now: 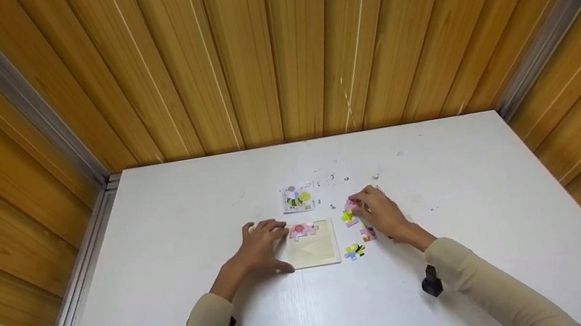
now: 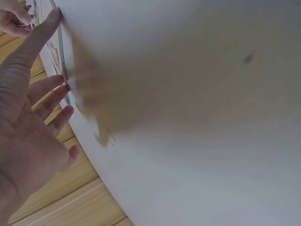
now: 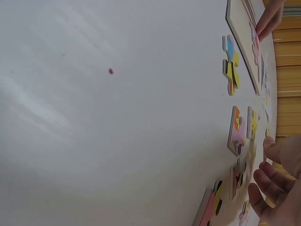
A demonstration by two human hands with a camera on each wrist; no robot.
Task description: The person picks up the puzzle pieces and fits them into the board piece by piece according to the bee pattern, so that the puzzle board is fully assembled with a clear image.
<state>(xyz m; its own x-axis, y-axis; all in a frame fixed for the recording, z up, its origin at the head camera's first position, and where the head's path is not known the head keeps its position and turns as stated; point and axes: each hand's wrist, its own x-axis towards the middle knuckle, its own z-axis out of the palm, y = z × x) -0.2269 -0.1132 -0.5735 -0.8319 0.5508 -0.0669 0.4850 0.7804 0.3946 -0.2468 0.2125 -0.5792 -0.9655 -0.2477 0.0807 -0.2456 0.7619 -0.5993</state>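
A pale wooden puzzle tray lies on the white table, with joined pink puzzle pieces along its top left. My left hand rests at the tray's left edge, fingers spread; its thumb touches near the lower corner and fingertips touch higher up. To the right of the tray, my right hand pinches a pink puzzle piece between thumb and fingers, mostly hidden. Loose pieces lie beside and below that hand, among them a yellow-and-blue bee piece and an orange-and-pink piece.
Behind the tray lies a square picture card showing a bee. Small dark marks dot the white table near it. Wood-look panels rise beyond the table's far edge and at both sides.
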